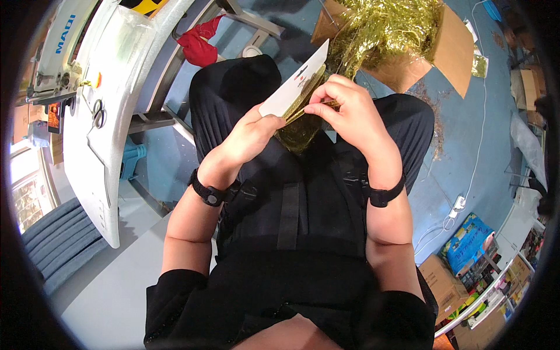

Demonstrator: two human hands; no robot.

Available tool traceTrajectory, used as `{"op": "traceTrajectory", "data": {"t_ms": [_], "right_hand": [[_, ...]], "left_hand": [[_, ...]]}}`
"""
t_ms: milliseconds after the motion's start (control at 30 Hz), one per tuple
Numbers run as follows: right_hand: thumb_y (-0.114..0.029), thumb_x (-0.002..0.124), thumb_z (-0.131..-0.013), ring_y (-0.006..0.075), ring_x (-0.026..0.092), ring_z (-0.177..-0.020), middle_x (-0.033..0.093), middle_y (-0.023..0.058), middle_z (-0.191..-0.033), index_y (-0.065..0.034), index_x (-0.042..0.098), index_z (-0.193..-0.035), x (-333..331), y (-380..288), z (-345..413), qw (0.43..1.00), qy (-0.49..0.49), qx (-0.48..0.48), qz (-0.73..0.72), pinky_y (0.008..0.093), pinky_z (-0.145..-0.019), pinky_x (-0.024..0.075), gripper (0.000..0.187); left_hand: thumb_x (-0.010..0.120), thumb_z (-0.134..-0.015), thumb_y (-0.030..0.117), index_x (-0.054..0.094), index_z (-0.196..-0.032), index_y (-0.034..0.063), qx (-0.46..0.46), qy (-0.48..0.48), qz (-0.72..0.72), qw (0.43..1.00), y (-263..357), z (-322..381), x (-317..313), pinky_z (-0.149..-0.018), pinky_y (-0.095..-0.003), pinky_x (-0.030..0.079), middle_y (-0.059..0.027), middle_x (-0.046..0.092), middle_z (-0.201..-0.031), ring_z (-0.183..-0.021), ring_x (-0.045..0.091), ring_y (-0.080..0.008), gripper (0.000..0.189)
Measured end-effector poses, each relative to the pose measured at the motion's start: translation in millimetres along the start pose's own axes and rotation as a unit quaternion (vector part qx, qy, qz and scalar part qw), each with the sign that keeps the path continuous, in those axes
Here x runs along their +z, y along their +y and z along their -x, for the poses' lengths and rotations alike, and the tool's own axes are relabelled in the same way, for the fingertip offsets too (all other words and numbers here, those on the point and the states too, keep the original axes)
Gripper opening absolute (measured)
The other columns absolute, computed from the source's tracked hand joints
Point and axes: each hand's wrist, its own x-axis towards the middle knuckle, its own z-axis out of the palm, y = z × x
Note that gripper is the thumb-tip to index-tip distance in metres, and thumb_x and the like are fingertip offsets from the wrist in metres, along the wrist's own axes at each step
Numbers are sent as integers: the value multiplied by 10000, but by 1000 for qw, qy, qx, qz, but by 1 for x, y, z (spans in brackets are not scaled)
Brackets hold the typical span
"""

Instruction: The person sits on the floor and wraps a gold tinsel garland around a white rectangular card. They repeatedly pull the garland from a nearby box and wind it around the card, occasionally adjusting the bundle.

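Note:
My left hand (pixel 253 135) grips the lower end of a white card (pixel 295 85) held at a slant above my lap. Flat gold strands (pixel 306 94) lie along the card's right edge, and my left thumb presses on their near end. Between thumb and fingertips, my right hand (pixel 350 109) pinches a narrow gold strand just right of the card. A loose clump of gold strands (pixel 299 135) hangs below the card between my thighs. More strands run up toward a shiny gold heap (pixel 389 30) in an open cardboard box (pixel 453 50).
At left is a white sewing-machine table (pixel 98 144) with black-handled scissors (pixel 98 113) on it. A red cloth (pixel 199 43) hangs near its metal frame. On the blue floor, a white cable (pixel 481 131) runs to a power adapter (pixel 458 203); another cardboard box (pixel 442 280) stands lower right.

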Motion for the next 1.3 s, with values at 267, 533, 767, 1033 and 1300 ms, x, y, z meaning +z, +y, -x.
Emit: {"op": "traceTrajectory", "data": {"t_ms": [267,533,767,1033,1300], "right_hand": [[-179,746,-804,300,617,-807,611,99,-822,-28,616,-814,12,2,-1,999,35,22,10,383,-710,495,200],[-195,756,-796,292,624,-790,620,91,-807,-39,610,-810,20,-7,-1,997,71,24,2,379,-689,494,214],[-123,839,-731,169,620,-753,609,65,-834,-9,605,-859,9,-3,-6,996,83,0,33,290,-695,514,290],[-179,819,-742,186,606,-778,585,45,-842,-42,663,-857,-37,14,-8,998,60,-8,34,302,-679,482,238],[-155,795,-783,180,593,-801,574,39,-812,-56,727,-871,-48,46,-20,998,52,20,10,303,-729,472,149]], "left_hand": [[473,-901,20,554,-1303,-40,-12,20,41,999,-3,1,-1,-938,-242,414,-29,618,-1201,-1081,546,-107,414],[649,-927,50,581,-1304,-11,94,71,-106,987,2,0,10,-988,-277,444,-51,653,-1233,-1122,579,-114,387],[639,-934,27,576,-1302,-15,102,82,-167,977,10,1,7,-980,-277,446,-62,651,-1239,-1131,579,-129,375],[624,-949,46,587,-1290,-22,81,63,-209,972,23,6,-1,-971,-280,453,-62,668,-1209,-1111,582,-123,349],[629,-943,43,579,-1295,-28,70,53,-207,974,22,6,-3,-991,-289,444,-73,662,-1225,-1123,582,-135,363]]}}
